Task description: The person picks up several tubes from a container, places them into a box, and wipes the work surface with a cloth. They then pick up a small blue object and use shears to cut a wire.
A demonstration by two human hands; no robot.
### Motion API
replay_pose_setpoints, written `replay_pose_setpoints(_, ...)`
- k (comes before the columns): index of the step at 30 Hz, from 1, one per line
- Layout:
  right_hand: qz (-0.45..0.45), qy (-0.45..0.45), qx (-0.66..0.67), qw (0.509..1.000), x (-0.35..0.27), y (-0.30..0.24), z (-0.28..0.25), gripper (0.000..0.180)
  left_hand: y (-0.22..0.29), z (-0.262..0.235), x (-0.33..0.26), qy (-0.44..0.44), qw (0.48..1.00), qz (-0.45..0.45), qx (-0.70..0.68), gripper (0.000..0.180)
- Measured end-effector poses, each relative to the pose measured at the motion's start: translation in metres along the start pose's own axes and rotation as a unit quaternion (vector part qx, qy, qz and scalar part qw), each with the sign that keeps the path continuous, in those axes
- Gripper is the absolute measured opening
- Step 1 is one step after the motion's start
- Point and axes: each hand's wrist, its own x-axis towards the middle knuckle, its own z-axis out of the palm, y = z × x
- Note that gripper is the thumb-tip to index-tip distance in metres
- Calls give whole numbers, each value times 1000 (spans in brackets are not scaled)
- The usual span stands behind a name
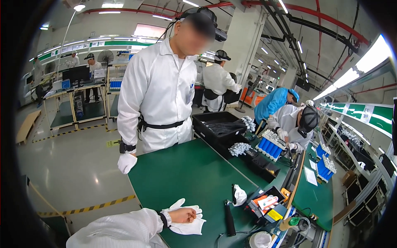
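My left hand (183, 215) is bare and closed, its fingers curled in. It comes in from the lower left, with a white sleeve (120, 229) and a black band (163, 220) at the wrist. Beneath and around the hand lies a white glove (190, 228) on the green tabletop (173, 169). Whether the curled fingers grip any of its fabric is hidden. To the right of the hand rests a tool with a thick black handle (230, 219). A bundled white cloth piece (239, 195) with a black strip lies just beyond it. My right hand is out of view.
A person in white (161, 91) stands across the table, a gloved hand (127, 163) at its edge. Black bins (219, 127) hold dark cable-like parts. Several blue cylinder packs (271, 146) stand near co-workers at right. A small box of supplies (264, 202) and a white-topped container (260, 239) are nearer.
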Motion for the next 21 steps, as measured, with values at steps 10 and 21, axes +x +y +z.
replay_pose_setpoints(10, -40, -3, -16, 999, -1, 1, 0, 16, -3, -7, 2, -21, 997, -10, -75, 12)
replay_pose_setpoints(21, -55, -14, -16, 998, -2, 1, 0, 18, -2, -7, 3, -3, 998, -13, -69, 12)
